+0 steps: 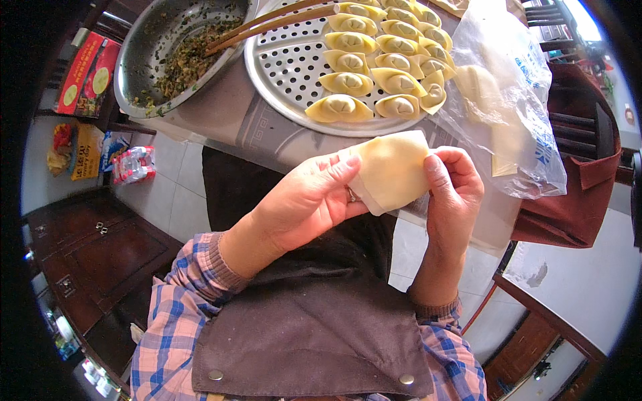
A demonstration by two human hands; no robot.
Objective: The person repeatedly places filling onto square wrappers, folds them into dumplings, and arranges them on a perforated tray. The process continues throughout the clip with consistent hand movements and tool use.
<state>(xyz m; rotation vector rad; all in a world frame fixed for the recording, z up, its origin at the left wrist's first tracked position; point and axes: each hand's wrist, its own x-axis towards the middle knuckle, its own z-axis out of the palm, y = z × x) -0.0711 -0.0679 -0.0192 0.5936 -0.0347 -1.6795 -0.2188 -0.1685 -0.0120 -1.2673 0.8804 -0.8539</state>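
Note:
A thin yellow dough wrapper [396,170] is stretched between my two hands above the table's near edge. My left hand [318,193] grips its left side between thumb and fingers, palm turned up. At the right edge, my right hand [454,183] pinches it between thumb and forefinger. Rows of folded wontons [346,82] lie on a round perforated metal tray [281,95] beyond my hands. A steel bowl [133,75] to the left holds chopped filling [188,65], with wooden chopsticks [271,22] resting in it and reaching over the tray.
A clear plastic bag [526,130] with more wrappers [501,145] lies at the table's right side. A chair with a maroon cloth [567,200] stands beyond it. At the left are a red box [88,75], packed bottles [133,165] on the floor and a dark wooden cabinet [100,250].

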